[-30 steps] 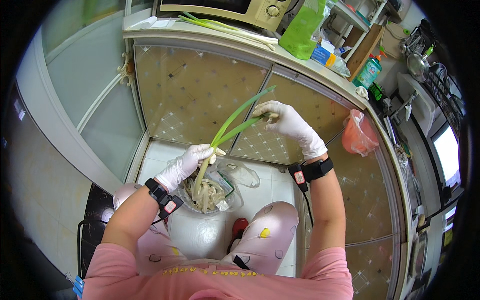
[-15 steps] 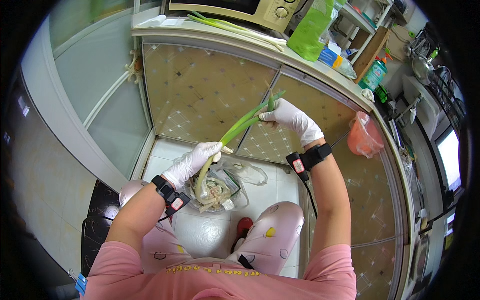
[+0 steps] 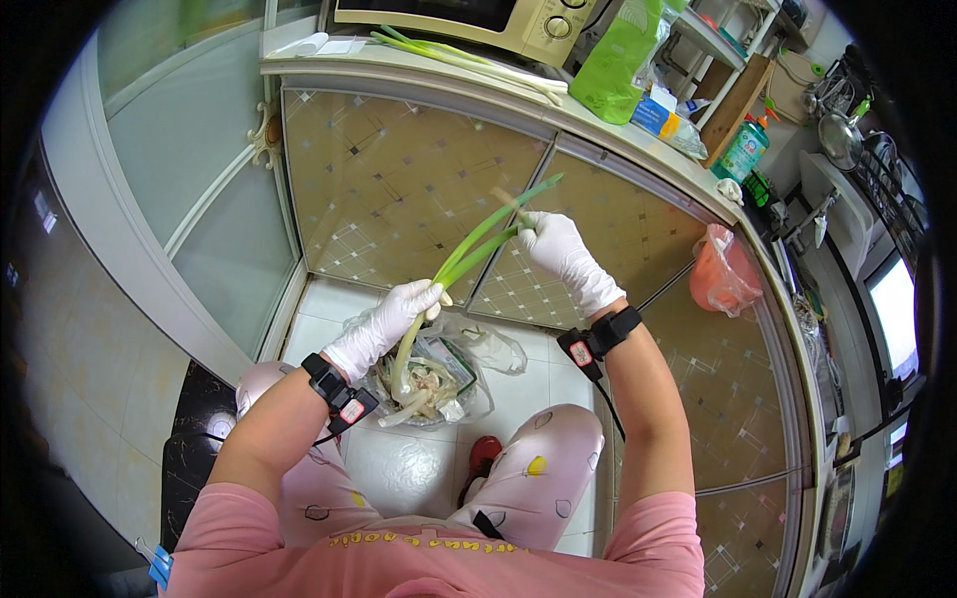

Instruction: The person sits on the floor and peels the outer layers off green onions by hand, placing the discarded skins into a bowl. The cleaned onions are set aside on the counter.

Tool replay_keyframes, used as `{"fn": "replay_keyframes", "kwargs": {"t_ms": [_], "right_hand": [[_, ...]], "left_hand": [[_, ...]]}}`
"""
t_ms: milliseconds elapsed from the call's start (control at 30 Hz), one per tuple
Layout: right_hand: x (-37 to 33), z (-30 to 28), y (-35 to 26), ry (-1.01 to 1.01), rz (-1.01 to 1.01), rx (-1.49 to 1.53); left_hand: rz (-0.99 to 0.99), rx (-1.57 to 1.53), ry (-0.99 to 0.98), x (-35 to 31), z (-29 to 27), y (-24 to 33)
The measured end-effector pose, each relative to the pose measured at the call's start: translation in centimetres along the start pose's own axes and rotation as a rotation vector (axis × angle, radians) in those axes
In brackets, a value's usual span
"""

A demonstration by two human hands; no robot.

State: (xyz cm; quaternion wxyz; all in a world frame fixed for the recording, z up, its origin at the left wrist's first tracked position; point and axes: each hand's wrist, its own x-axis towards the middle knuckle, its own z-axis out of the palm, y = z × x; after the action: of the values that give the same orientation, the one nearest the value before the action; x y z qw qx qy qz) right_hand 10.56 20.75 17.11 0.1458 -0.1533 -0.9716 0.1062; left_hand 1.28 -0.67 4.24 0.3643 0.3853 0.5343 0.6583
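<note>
A long green onion slants between my hands, its white end hanging down and its green leaves fanning up and to the right. My left hand, in a white glove, is closed round the stalk where white turns to green. My gloved right hand pinches one leaf near its tip, where a withered brown piece sticks out. Another leaf runs free past the fingers. Below the stalk, a clear plastic bag on the floor holds pale peelings and scraps.
More green onions lie on the counter in front of a microwave. A green bag and a soap bottle stand farther right. An orange plastic bag hangs against the cabinet doors.
My right hand has drawn slightly down, pulling its pinched leaf apart from the other one. The withered tip now shows above its fingers. My left hand has stayed in place.
</note>
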Motion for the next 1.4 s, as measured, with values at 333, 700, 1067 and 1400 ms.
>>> {"fn": "replay_keyframes", "kwargs": {"t_ms": [333,700,1067,1400], "right_hand": [[1.9,0.9,3.3,-0.239,0.168,0.922],[2.0,1.0,1.9,0.302,-0.305,-0.369],[1.8,-5.5,3.5,0.606,-0.471,-0.303],[3.6,-4.3,2.9,0.284,-0.528,-0.689]], "left_hand": [[0.036,-0.075,0.015,0.4,-0.3,0.4],[0.028,-0.107,-0.002,0.6,0.1,0.2],[0.007,-0.072,0.006,0.1,-0.4,0.1],[0.048,-0.046,0.01,-0.4,-0.6,1.2]]}}
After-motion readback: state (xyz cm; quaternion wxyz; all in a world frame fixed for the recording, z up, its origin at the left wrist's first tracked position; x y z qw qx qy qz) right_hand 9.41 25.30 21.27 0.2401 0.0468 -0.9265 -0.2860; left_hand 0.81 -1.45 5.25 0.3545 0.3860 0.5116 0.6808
